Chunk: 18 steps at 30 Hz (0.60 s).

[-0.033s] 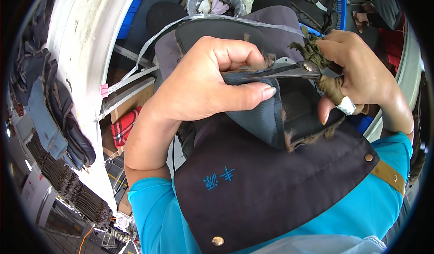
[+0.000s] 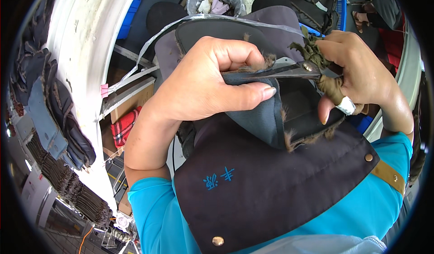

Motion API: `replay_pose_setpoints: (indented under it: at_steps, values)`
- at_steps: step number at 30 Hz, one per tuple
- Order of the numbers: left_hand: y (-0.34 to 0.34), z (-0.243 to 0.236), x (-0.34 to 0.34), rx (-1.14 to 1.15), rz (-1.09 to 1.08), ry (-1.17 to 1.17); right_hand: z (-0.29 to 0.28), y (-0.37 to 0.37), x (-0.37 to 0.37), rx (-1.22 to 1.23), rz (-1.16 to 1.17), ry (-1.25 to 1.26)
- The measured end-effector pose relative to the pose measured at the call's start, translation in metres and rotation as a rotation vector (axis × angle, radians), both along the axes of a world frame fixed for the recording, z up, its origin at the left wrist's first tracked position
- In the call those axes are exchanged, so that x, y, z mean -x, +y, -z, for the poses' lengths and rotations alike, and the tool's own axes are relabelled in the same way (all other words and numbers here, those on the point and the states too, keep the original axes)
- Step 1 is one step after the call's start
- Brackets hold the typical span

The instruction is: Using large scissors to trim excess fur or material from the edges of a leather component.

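Observation:
My left hand (image 2: pixel 203 84) pinches the edge of a dark grey-blue fabric piece (image 2: pixel 260 125) between thumb and curled fingers. Brown fur sticks out along the piece's seams, and it looks like a fur-lined shoe or boot upper, though I cannot be sure. In my right hand (image 2: pixel 359 66) are scissors (image 2: pixel 308 67), their handles wrapped in olive cloth. The blades lie along the folded edge, reaching close to the left fingers; how far apart they are is hard to tell. Beneath hangs a dark apron (image 2: pixel 271 177) over my lap and chest.
A lined waste bin (image 2: pixel 191 5) holding scraps stands beyond my knees. At the far right, a blue crate (image 2: pixel 342 16) contains dark pieces. A white table (image 2: pixel 86 37) curves along the left, with stacked dark pieces (image 2: pixel 43 114) beside it. Red plaid cloth (image 2: pixel 125 127) lies lower left.

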<state>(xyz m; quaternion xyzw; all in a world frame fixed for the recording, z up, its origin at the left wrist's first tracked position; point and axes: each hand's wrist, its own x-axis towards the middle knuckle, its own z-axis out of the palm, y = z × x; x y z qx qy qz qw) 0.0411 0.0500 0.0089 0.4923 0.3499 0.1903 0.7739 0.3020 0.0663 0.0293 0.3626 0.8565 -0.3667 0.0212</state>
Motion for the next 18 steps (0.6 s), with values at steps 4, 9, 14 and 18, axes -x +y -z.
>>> replay_pose_setpoints:
  at_steps: [4,9,14,18]
  values:
    - [0.002,-0.001,-0.001,0.019,0.035,0.012,0.000,-0.002,0.003,-0.013,0.008,0.054]
    - [0.001,0.000,0.000,0.000,0.047,0.011,-0.002,-0.003,0.002,-0.095,-0.008,0.122]
    - [-0.002,0.002,-0.001,-0.023,0.045,0.018,-0.005,-0.004,-0.004,0.024,0.013,-0.058]
    - [-0.002,0.001,0.000,0.003,0.064,0.031,-0.005,-0.005,-0.006,0.037,0.022,-0.046]
